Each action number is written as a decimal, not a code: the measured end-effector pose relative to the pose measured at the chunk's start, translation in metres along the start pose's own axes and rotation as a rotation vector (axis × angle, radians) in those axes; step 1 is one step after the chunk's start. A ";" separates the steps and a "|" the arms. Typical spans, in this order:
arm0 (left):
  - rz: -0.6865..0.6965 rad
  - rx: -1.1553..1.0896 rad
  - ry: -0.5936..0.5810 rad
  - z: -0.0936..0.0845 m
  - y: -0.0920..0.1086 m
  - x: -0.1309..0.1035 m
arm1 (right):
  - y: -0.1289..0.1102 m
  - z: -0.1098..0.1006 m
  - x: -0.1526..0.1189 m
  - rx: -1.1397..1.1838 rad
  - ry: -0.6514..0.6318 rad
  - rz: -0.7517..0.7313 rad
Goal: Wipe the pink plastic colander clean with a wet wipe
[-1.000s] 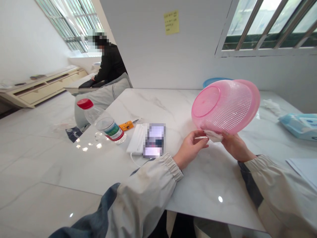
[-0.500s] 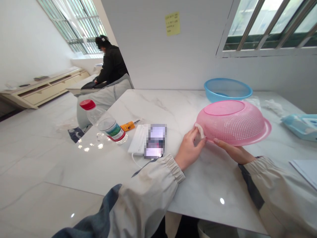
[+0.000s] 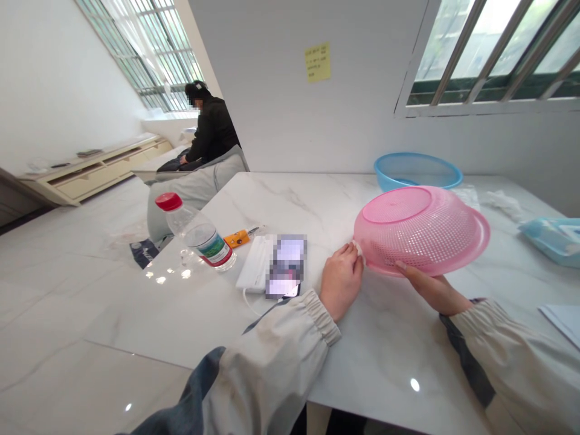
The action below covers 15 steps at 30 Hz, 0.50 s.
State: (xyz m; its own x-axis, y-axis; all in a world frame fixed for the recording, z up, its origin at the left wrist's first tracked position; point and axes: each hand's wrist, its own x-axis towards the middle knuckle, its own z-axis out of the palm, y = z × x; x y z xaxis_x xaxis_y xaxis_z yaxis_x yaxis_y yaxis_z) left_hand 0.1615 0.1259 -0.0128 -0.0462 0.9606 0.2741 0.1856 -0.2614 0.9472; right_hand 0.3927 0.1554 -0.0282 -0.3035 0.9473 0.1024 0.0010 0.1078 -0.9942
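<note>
A pink perforated basket (image 3: pixel 421 232) is held upside down, slightly tilted, above the marble-patterned table (image 3: pixel 376 362). At its left rim my left hand (image 3: pixel 343 280) is closed on a small white cloth (image 3: pixel 357 248), which presses against the rim and is mostly hidden by the fingers. My right hand (image 3: pixel 432 287) grips the basket's near rim, with the thumb on the outside and the other fingers underneath, out of sight.
Behind the basket stands a blue basin (image 3: pixel 417 169). To the left are a phone (image 3: pixel 285 266), a white box (image 3: pixel 256 263), an orange item (image 3: pixel 238 238) and a red-capped bottle (image 3: pixel 199 235). A blue packet (image 3: pixel 550 238) lies right. A person (image 3: pixel 211 130) sits far back.
The basket has tilted and shifted slightly left. My left hand has closed more tightly around the cloth, with its knuckles turned up. The whole view has moved slightly.
</note>
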 end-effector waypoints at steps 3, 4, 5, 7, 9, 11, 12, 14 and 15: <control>-0.032 0.077 0.018 -0.004 0.004 0.002 | 0.005 -0.001 0.002 0.032 0.078 -0.018; -0.053 0.111 0.031 -0.005 0.005 0.003 | 0.006 -0.002 0.003 0.039 0.095 -0.024; -0.079 0.135 0.049 -0.006 0.006 0.003 | 0.007 -0.002 0.004 0.047 0.110 -0.030; -0.122 0.118 0.101 -0.009 0.008 0.005 | 0.007 -0.003 0.006 0.061 0.135 -0.049; -0.127 0.014 0.178 -0.011 0.008 0.007 | 0.006 -0.004 0.008 0.055 0.157 -0.075; -0.114 -0.114 0.271 -0.012 0.007 0.009 | 0.005 -0.006 0.010 0.028 0.185 -0.112; -0.112 -0.165 0.318 -0.011 0.006 0.010 | 0.005 -0.007 0.010 0.015 0.200 -0.131; -0.129 -0.240 0.379 -0.010 0.004 0.012 | 0.004 -0.008 0.012 0.013 0.231 -0.160; -0.143 -0.271 0.390 -0.010 0.002 0.012 | 0.004 -0.008 0.012 0.021 0.242 -0.167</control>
State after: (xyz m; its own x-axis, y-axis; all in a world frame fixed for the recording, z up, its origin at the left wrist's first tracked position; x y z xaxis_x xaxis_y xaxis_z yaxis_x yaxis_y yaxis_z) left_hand 0.1517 0.1361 -0.0055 -0.4261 0.8951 0.1313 -0.1089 -0.1948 0.9748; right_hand 0.3966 0.1699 -0.0309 -0.0618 0.9618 0.2668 -0.0508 0.2639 -0.9632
